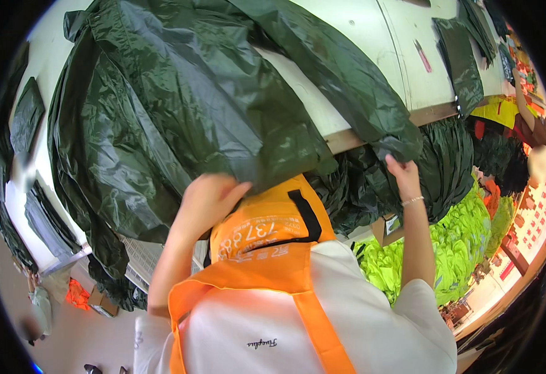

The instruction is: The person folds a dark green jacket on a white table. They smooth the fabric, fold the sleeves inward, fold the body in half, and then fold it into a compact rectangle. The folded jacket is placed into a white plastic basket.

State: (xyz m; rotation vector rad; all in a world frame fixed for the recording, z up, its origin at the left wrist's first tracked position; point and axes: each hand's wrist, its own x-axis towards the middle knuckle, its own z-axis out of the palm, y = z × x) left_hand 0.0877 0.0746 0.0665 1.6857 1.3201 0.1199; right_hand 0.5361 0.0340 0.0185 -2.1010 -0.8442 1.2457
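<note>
A white table (422, 31) with a brown front edge fills the upper part of the view, and spread across it is a glossy dark green jacket (179, 106), its hem hanging over the edge towards the person and one sleeve (341, 75) slanting down to the right. The wearer's white T-shirt (379, 311) carries an orange bib apron (273, 274) with a black strip across it. Right of the apron lies a heap of lime-yellow garments (460, 243), and just above it bunched dark green garments (447, 162) hang below the table edge. Dark folded pieces (463, 68) lie at the table's right. The left hand (207, 199) is at the jacket's hem in front of the apron, fingers curled in and thumb reaching right; it is blurred, so I cannot tell whether cloth is gripped. Well apart from it, the right hand (404, 174) pinches the sleeve's end narrowly between thumb and fingers. An open carton (101, 304) sits on the floor at lower left, a pink-handled tool (422, 56) lies on the tabletop, and a thin bracelet (413, 201) circles the right wrist
</note>
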